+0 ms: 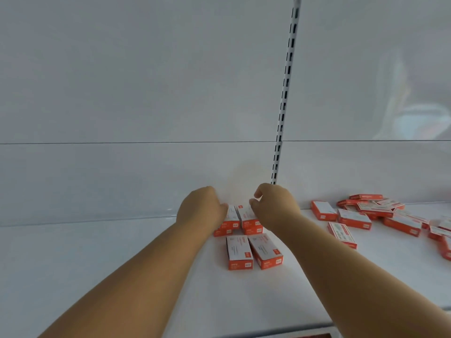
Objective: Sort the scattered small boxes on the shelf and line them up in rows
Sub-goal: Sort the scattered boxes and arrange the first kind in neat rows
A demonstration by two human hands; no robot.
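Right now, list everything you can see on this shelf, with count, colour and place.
Lined-up boxes: four, orange and white, two rows of two at mid-shelf.
Scattered boxes: a loose pile, too overlapped to count, orange and white, on the right.
Shelf: one, white, under everything.
Back panel: white, behind the shelf.
Slotted rail: one, white, upright on the back panel.
Left hand: touching the rear left box.
Right hand: fingers curled over the rear right box.

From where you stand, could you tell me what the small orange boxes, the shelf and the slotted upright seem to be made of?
Small orange boxes: probably printed cardboard, matte, with sharp folded edges and white label panels.
Shelf: smooth white surface with a soft sheen, likely painted metal or laminate.
Slotted upright: looks like white painted metal with punched slots.
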